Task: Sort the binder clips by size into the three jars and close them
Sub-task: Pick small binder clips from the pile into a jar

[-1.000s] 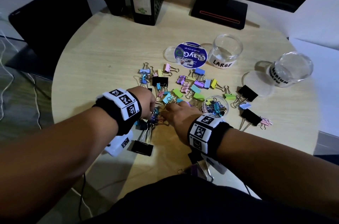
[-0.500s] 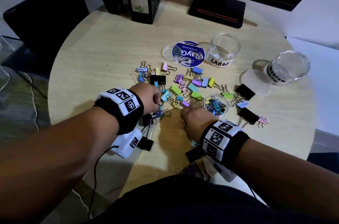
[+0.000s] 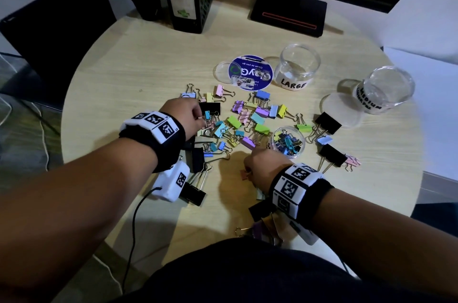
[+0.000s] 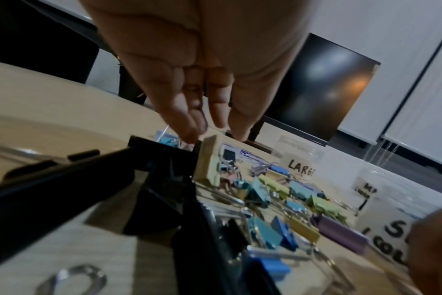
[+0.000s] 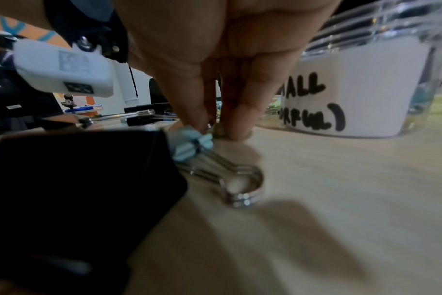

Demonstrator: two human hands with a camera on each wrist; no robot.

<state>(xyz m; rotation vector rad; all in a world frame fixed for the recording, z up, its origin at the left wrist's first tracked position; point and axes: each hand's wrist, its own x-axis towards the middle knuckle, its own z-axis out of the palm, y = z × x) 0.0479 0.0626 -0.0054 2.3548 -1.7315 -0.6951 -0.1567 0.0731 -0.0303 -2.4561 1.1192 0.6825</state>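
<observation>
1. Left hand (image 3: 184, 114) has moved up-left into the clip pile since half a second ago; fingers (image 4: 189, 119) point down, narrowly spaced, tips at a small clip near the black clip (image 3: 209, 108). Cannot tell if it grips anything.
2. Right hand (image 3: 264, 168) has pulled back toward the body, off the pile; fingertips (image 5: 236, 127) pressed together on the table (image 3: 138, 74), pinching something small, item unclear.
3. Small jar (image 3: 287, 140) unmoved just beyond the right hand, open, part-filled with small clips.
4. LARGE jar (image 3: 298, 67) and medium jar (image 3: 386, 90) unchanged, open, no clips.
5. Coloured binder clips (image 3: 247, 119) stay scattered mid-table; big black ones (image 3: 328, 122) near the small jar.
</observation>
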